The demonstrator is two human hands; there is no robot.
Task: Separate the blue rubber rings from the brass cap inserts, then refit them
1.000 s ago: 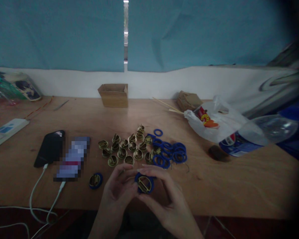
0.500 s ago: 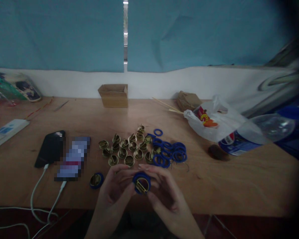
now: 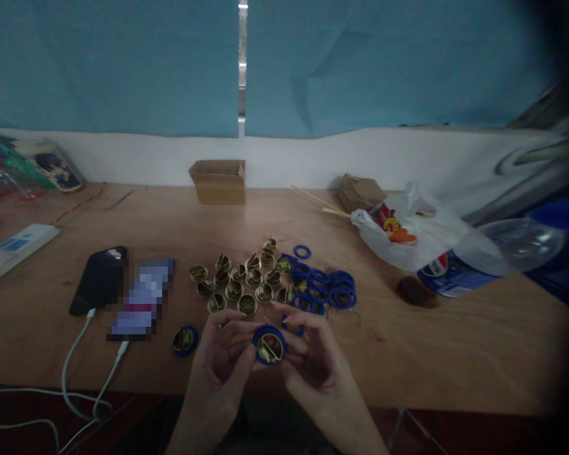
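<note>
Between both hands is a round gold-coloured metal piece [image 3: 271,356] with a bar across its back and a blue ring [image 3: 257,333] around its edge. My left hand [image 3: 222,370] pinches its left side with thumb and fingers. On the right side, the thumb and fingers of my right hand [image 3: 318,373] close around it. Behind my right fingers another blue ring [image 3: 291,326] shows in part; whether they touch it I cannot tell. Beyond the hands lie several similar gold metal pieces [image 3: 234,290], with a pile of blue rings [image 3: 341,291] to their right.
Left of my hands lies a gold piece with a blue ring [image 3: 184,341]. Two phones, one black [image 3: 99,281] and one lit [image 3: 142,300], have white cables. A power strip [image 3: 23,249], cardboard box [image 3: 219,183], plastic bag [image 3: 398,234] and bottle [image 3: 459,268] stand around.
The held piece has turned slightly, its bar now at a different angle. My right fingers have shifted a little, and a blue ring now shows behind them. The view has moved slightly.
</note>
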